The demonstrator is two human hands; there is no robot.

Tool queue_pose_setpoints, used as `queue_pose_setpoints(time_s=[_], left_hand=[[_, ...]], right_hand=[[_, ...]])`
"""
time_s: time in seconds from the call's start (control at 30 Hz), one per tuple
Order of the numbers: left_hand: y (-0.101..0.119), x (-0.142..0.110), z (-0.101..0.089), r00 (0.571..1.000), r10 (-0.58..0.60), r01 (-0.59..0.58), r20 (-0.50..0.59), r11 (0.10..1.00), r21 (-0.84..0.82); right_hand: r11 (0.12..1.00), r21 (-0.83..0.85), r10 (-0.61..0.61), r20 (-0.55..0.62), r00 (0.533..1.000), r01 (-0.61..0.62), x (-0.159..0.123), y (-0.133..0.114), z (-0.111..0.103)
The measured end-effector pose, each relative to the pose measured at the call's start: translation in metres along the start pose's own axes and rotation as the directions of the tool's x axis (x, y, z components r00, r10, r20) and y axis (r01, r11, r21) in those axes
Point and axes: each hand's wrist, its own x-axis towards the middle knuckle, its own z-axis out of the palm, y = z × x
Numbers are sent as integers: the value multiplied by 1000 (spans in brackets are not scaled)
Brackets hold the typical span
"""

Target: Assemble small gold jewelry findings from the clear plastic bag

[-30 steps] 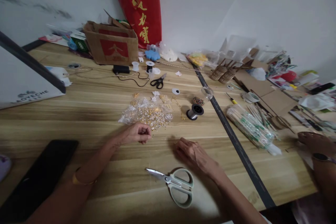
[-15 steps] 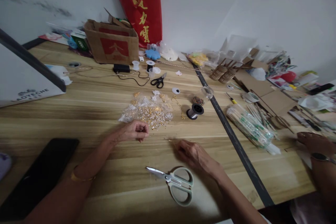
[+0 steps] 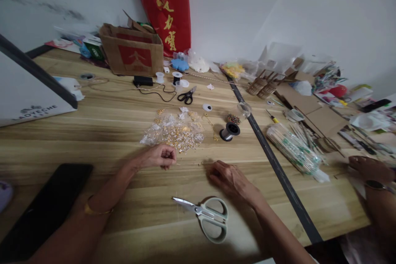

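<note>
My left hand [image 3: 161, 156] is closed in a pinch beside the pile of gold and clear beads [image 3: 181, 136]. A thin thread or wire [image 3: 187, 164] with tiny beads on it runs from its fingertips towards my right hand [image 3: 225, 175]. That hand is closed too, its fingers curled on the thread's other end, though the exact grip is hidden. Below it lie scissors with pale grey-green handles [image 3: 213, 216], blades apart and pointing left. Small plastic bags lie among the beads. Beyond my right hand stands a spool of fine wire or thread [image 3: 229, 131].
A dark phone [image 3: 49, 206] lies at the left. Black scissors [image 3: 186, 97] and a paper bag [image 3: 131, 51] are farther back. A black strip [image 3: 275, 169] crosses the table. Right of it lie bagged sticks [image 3: 295, 148] and another person's hand [image 3: 369, 167].
The two hands have drawn slightly apart, my right one moving a little right. The thread with tiny beads now shows more clearly stretched between them.
</note>
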Motion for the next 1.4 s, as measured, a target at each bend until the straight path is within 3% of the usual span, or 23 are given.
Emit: queue_pose_setpoints(time_s=[0.47, 0.7, 0.83, 1.2, 1.4], left_hand=[[9, -2, 3, 1000, 3, -3, -22, 1000, 11], [10, 1, 7, 995, 32, -30, -94, 999, 26], [10, 2, 12, 992, 52, -44, -118, 997, 68], [8, 6, 17, 993, 67, -52, -94, 987, 154], [10, 5, 19, 990, 124, -104, -67, 963, 248]], right_hand=[[954, -253, 150, -58, 987, -160, 20, -22, 16], [968, -232, 89, -34, 995, -94, 27, -37, 20], [977, -213, -2, 1, 1000, 2, 28, -50, 20], [981, 34, -192, -42, 981, 193, 26, -72, 17], [911, 340, -204, -117, 972, 232, 27, -71, 14]])
